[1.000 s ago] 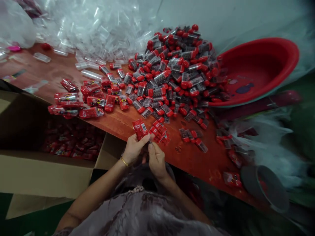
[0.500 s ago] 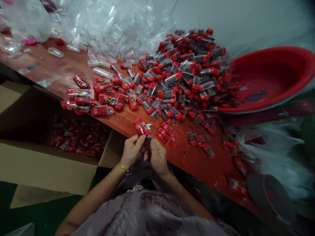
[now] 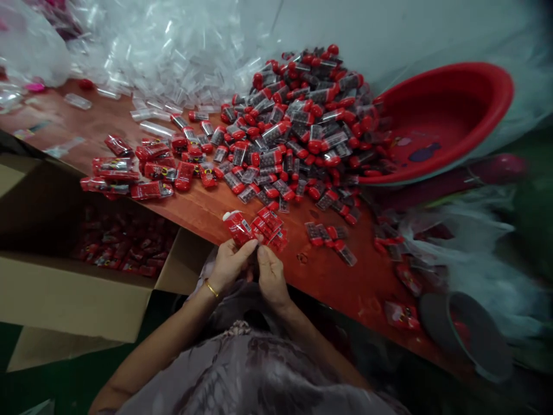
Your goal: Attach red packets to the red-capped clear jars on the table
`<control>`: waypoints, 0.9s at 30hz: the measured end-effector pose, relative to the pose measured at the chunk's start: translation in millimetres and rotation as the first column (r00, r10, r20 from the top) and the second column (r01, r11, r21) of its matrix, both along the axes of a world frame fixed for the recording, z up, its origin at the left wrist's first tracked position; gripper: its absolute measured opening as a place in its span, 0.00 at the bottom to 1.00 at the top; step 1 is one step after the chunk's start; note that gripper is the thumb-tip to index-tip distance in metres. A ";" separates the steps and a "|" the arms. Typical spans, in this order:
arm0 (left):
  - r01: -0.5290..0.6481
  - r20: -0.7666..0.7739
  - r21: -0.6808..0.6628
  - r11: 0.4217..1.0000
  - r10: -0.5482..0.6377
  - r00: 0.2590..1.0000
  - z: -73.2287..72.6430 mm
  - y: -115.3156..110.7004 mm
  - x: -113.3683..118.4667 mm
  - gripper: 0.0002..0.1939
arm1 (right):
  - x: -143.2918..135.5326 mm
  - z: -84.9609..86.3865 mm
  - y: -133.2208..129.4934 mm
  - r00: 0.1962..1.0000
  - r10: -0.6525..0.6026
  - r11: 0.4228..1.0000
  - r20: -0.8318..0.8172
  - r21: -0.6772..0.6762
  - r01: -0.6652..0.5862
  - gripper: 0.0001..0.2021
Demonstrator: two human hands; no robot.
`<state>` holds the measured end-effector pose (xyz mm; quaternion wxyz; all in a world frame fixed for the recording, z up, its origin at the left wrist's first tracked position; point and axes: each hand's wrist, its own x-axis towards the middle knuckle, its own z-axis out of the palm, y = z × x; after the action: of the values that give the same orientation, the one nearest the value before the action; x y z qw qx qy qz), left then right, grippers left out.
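Note:
My left hand (image 3: 231,265) and my right hand (image 3: 273,279) meet at the table's front edge, thumbs close together. Both pinch a red printed plastic packet (image 3: 239,226), whose wide end points away from me; its lower end is hidden by my fingers. Just beyond my fingertips lies a fanned stack of flat red packets (image 3: 270,222). Left of them, filled red packets (image 3: 158,170) are gathered in a loose group. Clear tubes with red caps and dark contents (image 3: 285,132) form a large heap farther back, and several more (image 3: 330,239) lie to the right.
An open cardboard box (image 3: 78,300) holding red packets stands below the table at left. Empty clear tubes (image 3: 173,75) are piled at the back. A red basin (image 3: 488,98) leans beside the heap, with a grey container (image 3: 466,334) and plastic bags (image 3: 484,259) at right.
The camera view has shifted, so the table's contents appear farther left. In my hands the packet has tilted leftward, and my fingertips have drawn closer together at its lower end.

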<state>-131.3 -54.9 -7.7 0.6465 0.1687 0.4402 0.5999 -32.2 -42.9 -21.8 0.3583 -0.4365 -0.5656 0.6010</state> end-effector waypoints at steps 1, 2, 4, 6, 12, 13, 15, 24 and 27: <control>0.014 -0.026 0.005 1.000 -0.014 1.000 0.9 -1.0 5.3 0.25 | 6.0 0.5 0.2 1.000 -0.001 1.000 -0.013 -0.006 0.001 0.20; 0.028 -0.050 0.009 1.000 -0.027 0.998 1.8 -2.0 10.8 0.26 | 11.9 1.3 0.4 1.000 -0.001 1.000 -0.026 -0.015 0.001 0.20; 0.043 -0.082 0.016 0.999 -0.042 0.996 4.0 -3.6 22.2 0.26 | 23.2 3.4 0.6 0.999 0.000 1.000 -0.052 -0.030 -0.001 0.20; 0.037 -0.089 0.028 0.999 -0.034 0.995 7.2 -4.1 33.2 0.26 | 33.5 5.8 -0.2 0.997 -0.005 1.000 -0.078 -0.028 0.002 0.20; 0.091 -0.030 0.118 0.989 -0.088 0.996 15.7 -0.9 57.2 0.22 | 58.1 12.4 -6.0 0.984 -0.091 0.996 -0.155 0.009 0.094 0.25; 0.110 -0.053 0.118 0.987 -0.105 0.993 15.6 -0.2 59.9 0.21 | 61.5 13.5 -6.6 0.984 -0.092 0.995 -0.151 0.018 0.096 0.25; 0.128 -0.104 0.109 0.986 -0.116 0.988 14.4 0.7 65.3 0.20 | 67.4 15.3 -6.6 0.986 -0.099 0.993 -0.133 0.049 0.106 0.25; 0.102 -0.201 0.109 0.989 -0.079 0.976 14.3 4.3 79.6 0.21 | 73.1 11.2 5.0 0.963 -0.191 0.982 -0.190 -0.025 0.189 0.26; 0.167 -0.195 0.096 0.981 -0.146 0.970 15.9 11.1 77.5 0.23 | 71.8 8.8 8.1 0.942 -0.160 0.985 -0.295 -0.110 0.133 0.30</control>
<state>-53.8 -43.8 8.2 0.6370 0.2944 0.4501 0.5522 39.5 -34.8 -13.0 0.4649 -0.3958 -0.4429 0.6566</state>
